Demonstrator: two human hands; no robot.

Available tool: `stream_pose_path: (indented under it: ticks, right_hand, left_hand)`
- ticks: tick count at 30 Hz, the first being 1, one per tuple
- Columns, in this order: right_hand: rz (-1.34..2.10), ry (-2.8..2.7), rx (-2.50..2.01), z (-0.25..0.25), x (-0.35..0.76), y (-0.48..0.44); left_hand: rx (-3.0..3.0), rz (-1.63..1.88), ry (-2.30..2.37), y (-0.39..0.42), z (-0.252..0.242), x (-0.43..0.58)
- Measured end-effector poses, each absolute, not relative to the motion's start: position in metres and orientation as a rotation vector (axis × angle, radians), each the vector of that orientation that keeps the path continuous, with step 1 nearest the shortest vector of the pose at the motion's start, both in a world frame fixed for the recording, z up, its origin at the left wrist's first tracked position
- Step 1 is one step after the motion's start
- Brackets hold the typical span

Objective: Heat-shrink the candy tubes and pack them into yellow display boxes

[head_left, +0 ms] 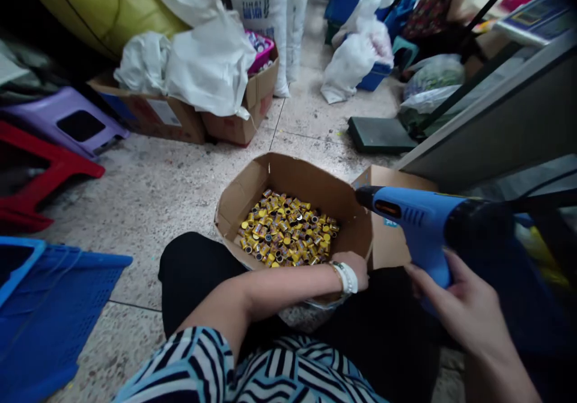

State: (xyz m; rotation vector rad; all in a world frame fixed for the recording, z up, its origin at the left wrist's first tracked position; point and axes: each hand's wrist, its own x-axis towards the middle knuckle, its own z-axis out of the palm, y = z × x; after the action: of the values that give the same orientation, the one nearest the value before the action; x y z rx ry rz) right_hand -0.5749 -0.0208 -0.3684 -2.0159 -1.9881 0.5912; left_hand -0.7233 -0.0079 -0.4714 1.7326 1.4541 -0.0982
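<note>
Along the near edge of the open cardboard carton (311, 178), holds the left arm (279, 286) outstretched, with the left hand (355, 265) at the near right corner; cannot tell the state of that grip because of hidden fingers. Right of the carton, holds a blue gun-shaped tool (415, 208) in the right hand (471, 310), with the grip closed around its handle (433, 265) and the nozzle (364, 197) toward the carton's right wall. Over the carton's bottom, a heap of small yellow cap-like pieces (288, 229).

Could knock that right wall through a slight inward swing of the nozzle, or warm the left hand if using hot air; cannot tell. Could tip pieces toward the knees (193, 268), just this side of the carton, by leaning on its near edge. Could also snag the bracelets (349, 278) on the carton's corner when pulling back.
</note>
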Motion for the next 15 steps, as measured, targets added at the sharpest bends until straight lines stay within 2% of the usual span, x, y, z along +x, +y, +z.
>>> stream_pose_path:
  ticks: [3,7,8,11,13,15]
  right_hand:
    - [0.581,-1.778,-2.055,-0.353,-0.555,-0.02]
    - [0.494,-1.695,-2.062,-0.342,-0.531,-0.018]
    - [0.482,-1.688,-2.067,-0.342,-0.525,-0.017]
    - [0.502,-1.663,-2.067,-0.348,-0.509,-0.014]
    - [0.571,-1.625,-2.081,-0.356,-0.501,-0.013]
    - [0.621,-1.607,-2.087,-0.367,-0.493,-0.013]
  left_hand:
    - [1.716,-0.11,1.488,0.019,-0.461,-0.735]
    - [1.752,-0.058,1.599,0.012,-0.422,-0.832]
    - [1.737,-0.006,1.617,0.003,-0.405,-0.866]
    - [1.257,0.527,1.684,-0.031,-0.347,-0.953]
    - [1.095,0.636,1.748,-0.053,-0.317,-0.978]
    - [1.237,0.653,1.794,-0.066,-0.309,-0.966]
